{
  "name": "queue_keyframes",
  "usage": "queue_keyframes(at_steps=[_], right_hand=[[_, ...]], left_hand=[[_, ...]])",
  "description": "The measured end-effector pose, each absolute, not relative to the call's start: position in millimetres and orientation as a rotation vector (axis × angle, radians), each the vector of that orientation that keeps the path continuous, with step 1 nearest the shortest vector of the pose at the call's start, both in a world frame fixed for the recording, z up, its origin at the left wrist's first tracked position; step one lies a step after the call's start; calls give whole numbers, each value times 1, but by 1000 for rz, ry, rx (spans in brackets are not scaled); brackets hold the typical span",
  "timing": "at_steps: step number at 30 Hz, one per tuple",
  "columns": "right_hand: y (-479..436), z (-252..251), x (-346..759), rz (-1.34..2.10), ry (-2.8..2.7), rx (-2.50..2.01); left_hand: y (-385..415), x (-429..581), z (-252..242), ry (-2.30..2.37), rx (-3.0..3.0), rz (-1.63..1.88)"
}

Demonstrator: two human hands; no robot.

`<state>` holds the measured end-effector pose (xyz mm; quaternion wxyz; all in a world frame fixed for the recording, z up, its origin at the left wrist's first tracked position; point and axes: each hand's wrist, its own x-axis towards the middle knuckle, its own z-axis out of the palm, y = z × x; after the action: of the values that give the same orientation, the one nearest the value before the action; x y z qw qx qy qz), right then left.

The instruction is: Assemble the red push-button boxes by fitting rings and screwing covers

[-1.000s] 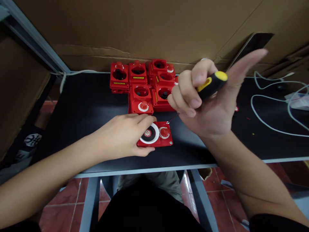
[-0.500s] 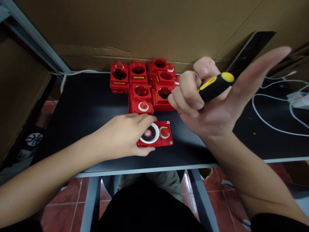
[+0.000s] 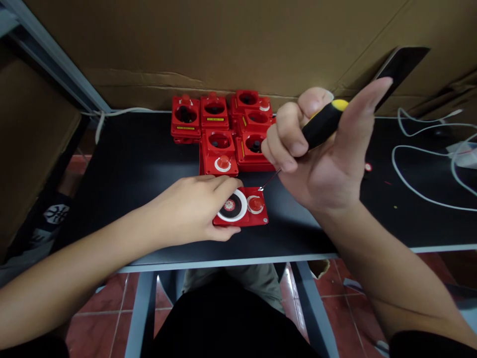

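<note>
On the dark table, a red alarm-like box (image 3: 244, 223) carries a round black centre with a white ring and a small red dome. My left hand (image 3: 201, 206) is wrapped round its left end, thumb along the near edge and fingers over the far edge. A screwdriver (image 3: 322, 124) with a black and yellow handle rests in my right hand (image 3: 316, 154), whose fingers curl round the grip while the thumb points up. The thin shaft slants down to the left, its tip at a screw in the box's far right corner.
Several similar red boxes (image 3: 218, 140) with round openings are grouped behind, some stacked. White cables (image 3: 417, 191) lie on the right of the table (image 3: 149, 149). A dark flat panel (image 3: 402, 64) leans against the cardboard wall (image 3: 238, 44).
My right thumb has swung inward toward the screwdriver handle, and the hand has turned slightly. The left hand and the box stay in place; the view shifts a little.
</note>
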<state>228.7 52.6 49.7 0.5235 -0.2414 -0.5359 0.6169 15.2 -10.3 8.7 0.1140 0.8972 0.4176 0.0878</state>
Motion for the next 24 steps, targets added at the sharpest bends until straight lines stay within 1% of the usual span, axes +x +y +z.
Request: queue_keyframes(at_steps=[4,8,13,20,24], right_hand=[[55,48,229,1404,-1308,-589],[57,49,231,1498,-1274,-615],[56,45,231,1422,-1333,-497],[52,56,229,1473,-1274,-589],[51,53,227,1410,-1268,-591]], left_hand=[[-11,15,11,1242,2586,252],[-11,16,11,1253,2576,237],[-11,16,11,1259,2590,227],[-11,16,9,1241,2619,254],[-11,16,10,1239,2615,251]])
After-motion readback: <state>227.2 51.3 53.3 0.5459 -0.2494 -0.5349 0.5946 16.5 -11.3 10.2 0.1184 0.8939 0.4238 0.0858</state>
